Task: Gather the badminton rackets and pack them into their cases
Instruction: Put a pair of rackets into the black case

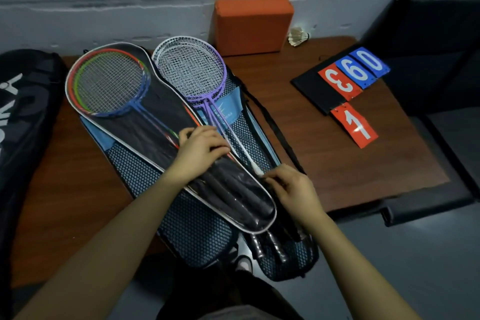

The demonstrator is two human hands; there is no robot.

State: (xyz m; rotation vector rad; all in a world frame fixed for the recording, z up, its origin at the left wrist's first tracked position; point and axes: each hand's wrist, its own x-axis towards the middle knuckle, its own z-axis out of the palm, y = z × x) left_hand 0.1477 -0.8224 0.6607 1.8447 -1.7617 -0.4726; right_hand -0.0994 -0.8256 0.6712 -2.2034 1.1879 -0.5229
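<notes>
A clear-fronted black case with white piping [161, 101] lies across the brown table [337, 153] and holds rackets with red, green and blue frames [109, 86]. Purple and white rackets [192, 70] lie uncovered to its right on a blue mesh case [192, 228]. Their black handles stick out over the table's front edge. My left hand [200, 150] presses flat on the clear case's middle. My right hand [293, 189] pinches the case's right edge near the white shaft's end, seemingly at the zipper.
A large black racket bag [23, 117] lies at the left. An orange block [252, 26] and a shuttlecock [298, 36] sit against the wall. A scoreboard flip card with numbers [348, 91] rests at the right, and dark seating [436, 65] stands beyond the table.
</notes>
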